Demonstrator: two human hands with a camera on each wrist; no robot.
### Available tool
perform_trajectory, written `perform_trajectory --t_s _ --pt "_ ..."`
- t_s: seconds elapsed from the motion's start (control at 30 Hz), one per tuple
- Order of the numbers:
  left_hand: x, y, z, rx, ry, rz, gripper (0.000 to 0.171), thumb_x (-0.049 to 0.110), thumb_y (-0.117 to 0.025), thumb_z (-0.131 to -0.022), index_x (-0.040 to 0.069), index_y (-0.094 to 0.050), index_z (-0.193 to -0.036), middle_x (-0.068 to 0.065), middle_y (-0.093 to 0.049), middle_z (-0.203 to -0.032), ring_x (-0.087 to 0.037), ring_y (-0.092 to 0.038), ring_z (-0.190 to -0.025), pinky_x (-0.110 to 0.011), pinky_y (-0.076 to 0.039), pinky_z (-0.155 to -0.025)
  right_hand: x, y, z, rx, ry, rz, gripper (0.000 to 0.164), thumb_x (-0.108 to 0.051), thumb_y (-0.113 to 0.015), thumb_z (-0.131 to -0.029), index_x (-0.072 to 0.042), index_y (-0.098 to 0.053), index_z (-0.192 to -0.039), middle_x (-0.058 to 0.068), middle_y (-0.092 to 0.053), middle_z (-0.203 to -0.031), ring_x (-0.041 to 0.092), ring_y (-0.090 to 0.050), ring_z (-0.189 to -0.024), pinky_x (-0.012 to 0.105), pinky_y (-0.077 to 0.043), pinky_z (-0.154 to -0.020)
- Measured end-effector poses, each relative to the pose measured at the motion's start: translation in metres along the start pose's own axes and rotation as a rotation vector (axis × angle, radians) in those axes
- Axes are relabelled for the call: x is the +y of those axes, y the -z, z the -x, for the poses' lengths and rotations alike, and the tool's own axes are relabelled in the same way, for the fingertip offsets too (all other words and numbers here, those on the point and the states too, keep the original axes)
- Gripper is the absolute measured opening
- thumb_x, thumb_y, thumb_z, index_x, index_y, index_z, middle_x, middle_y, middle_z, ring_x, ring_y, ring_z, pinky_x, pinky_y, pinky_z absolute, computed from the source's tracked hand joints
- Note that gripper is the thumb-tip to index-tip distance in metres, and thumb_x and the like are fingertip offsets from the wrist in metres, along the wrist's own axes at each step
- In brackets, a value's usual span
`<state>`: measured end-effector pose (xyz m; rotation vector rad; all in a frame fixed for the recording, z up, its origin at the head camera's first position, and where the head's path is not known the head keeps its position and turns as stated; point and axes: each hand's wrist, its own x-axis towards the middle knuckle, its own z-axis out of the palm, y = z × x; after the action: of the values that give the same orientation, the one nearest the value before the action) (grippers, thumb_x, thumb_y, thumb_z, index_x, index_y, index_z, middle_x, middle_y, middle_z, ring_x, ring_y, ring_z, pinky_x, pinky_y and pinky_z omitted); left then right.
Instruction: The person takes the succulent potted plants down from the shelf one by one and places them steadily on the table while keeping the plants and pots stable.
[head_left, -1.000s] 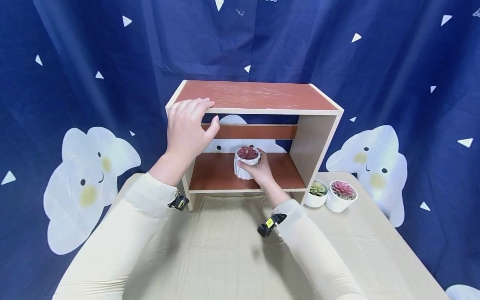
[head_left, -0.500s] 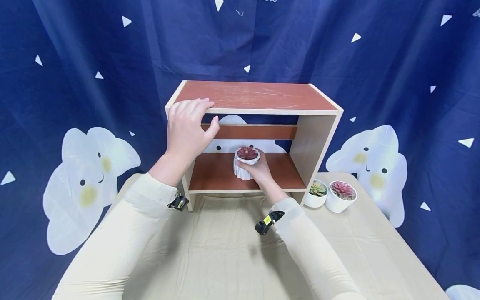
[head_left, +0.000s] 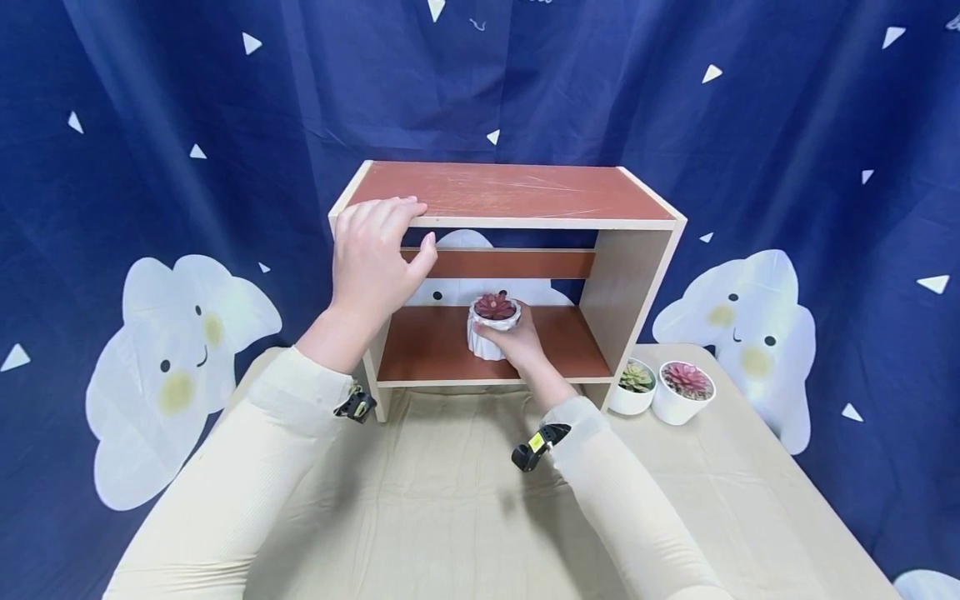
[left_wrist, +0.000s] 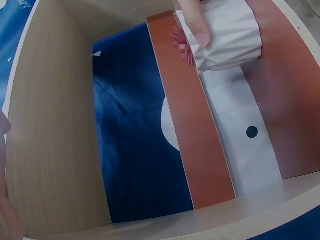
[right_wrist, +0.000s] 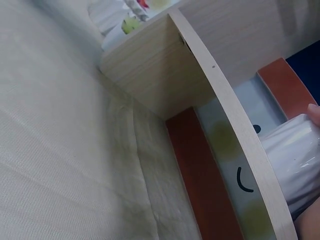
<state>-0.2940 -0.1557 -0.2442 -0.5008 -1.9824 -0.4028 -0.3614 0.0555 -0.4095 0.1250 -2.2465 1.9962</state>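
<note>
A small wooden shelf unit (head_left: 510, 190) with reddish-brown boards stands on the cloth-covered table. On its top front left corner rests my left hand (head_left: 373, 262), fingers lying over the edge and thumb held apart. My right hand (head_left: 522, 340) reaches inside and grips a potted succulent (head_left: 480, 343) with dark red leaves in a white ribbed pot. The pot overlaps the middle of the lower board (head_left: 420, 337). In the left wrist view, a fingertip lies across the white pot (left_wrist: 232, 42). The right wrist view shows only part of the pot (right_wrist: 295, 157); the plant is out of frame.
Right of the shelf unit stand two more white pots, one with a green succulent (head_left: 636, 377) and one with a pink succulent (head_left: 686, 381). A back rail (head_left: 517, 263) crosses behind the opening. A blue curtain (head_left: 480, 75) with clouds hangs behind the table (head_left: 442, 508).
My right wrist has shifted very slightly to the left, while the potted succulent stays in the same spot. The left hand keeps its place on the corner.
</note>
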Motion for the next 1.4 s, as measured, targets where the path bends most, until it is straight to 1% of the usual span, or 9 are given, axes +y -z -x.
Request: perform_trajectory --t_s 0.1,0.27,0.43,0.7,0.93,1.13,1.4 --pt "-0.001 0.0 0.001 -0.003 0.004 -0.004 0.041 0.033 -0.059 -0.091 0.008 -0.071 -0.122 -0.009 -0.069 -0.123 -0.029 -0.06 -0.116 -0.047 -0.037 -0.103 -0.001 0.0 0.001 -0.01 -0.013 0.003 0.088 -0.011 -0.085 -0.077 -0.002 -0.031 -0.146 0.018 -0.047 -0.143 0.029 -0.047 -0.13 0.038 -0.036 -0.111" --pt "-0.001 0.001 0.001 -0.004 0.002 -0.001 0.041 0.033 -0.06 -0.091 0.008 -0.07 -0.122 -0.009 -0.069 -0.124 -0.029 -0.06 -0.116 -0.047 -0.037 -0.103 0.0 0.002 0.0 -0.018 -0.024 0.017 0.089 -0.012 -0.086 -0.076 -0.004 -0.031 -0.145 0.016 -0.048 -0.143 0.027 -0.048 -0.13 0.037 -0.037 -0.111" --pt "0.0 0.001 0.0 -0.012 0.005 -0.002 0.041 0.033 -0.059 -0.091 0.009 -0.07 -0.122 -0.009 -0.069 -0.124 -0.029 -0.059 -0.117 -0.047 -0.037 -0.103 0.003 0.004 0.001 -0.018 -0.01 0.031 0.089 -0.012 -0.086 -0.075 -0.004 -0.032 -0.145 0.017 -0.049 -0.141 0.027 -0.049 -0.129 0.037 -0.038 -0.11" --pt "-0.001 0.001 0.001 -0.002 0.008 -0.004 0.04 0.032 -0.06 -0.091 0.008 -0.071 -0.121 -0.009 -0.069 -0.124 -0.029 -0.06 -0.116 -0.047 -0.037 -0.103 0.001 0.007 0.009 -0.032 0.024 0.049 0.086 -0.012 -0.086 -0.075 -0.002 -0.034 -0.142 0.018 -0.051 -0.137 0.028 -0.051 -0.125 0.038 -0.039 -0.108" --pt "0.0 0.0 0.0 -0.001 -0.003 0.004 0.04 0.031 -0.062 -0.09 0.008 -0.07 -0.121 -0.009 -0.07 -0.123 -0.029 -0.06 -0.116 -0.047 -0.037 -0.102 -0.001 0.013 0.017 -0.044 0.014 0.071 0.087 -0.013 -0.086 -0.075 -0.001 -0.033 -0.144 0.019 -0.052 -0.137 0.029 -0.051 -0.125 0.04 -0.039 -0.109" --pt "-0.001 0.0 0.001 0.0 -0.002 -0.002 0.04 0.031 -0.06 -0.09 0.008 -0.07 -0.121 -0.008 -0.069 -0.123 -0.029 -0.059 -0.116 -0.047 -0.037 -0.103 -0.002 0.017 0.023 -0.049 0.015 0.092 0.087 -0.016 -0.087 -0.075 -0.001 -0.035 -0.143 0.019 -0.053 -0.135 0.029 -0.052 -0.124 0.04 -0.041 -0.108" --pt "-0.002 -0.001 0.001 0.001 -0.006 -0.002 0.04 0.032 -0.06 -0.09 0.008 -0.07 -0.121 -0.008 -0.069 -0.123 -0.029 -0.059 -0.116 -0.047 -0.037 -0.103 0.001 0.02 0.03 -0.036 0.037 0.143 0.091 -0.02 -0.087 -0.075 -0.002 -0.031 -0.145 0.019 -0.049 -0.139 0.03 -0.05 -0.127 0.043 -0.039 -0.11"
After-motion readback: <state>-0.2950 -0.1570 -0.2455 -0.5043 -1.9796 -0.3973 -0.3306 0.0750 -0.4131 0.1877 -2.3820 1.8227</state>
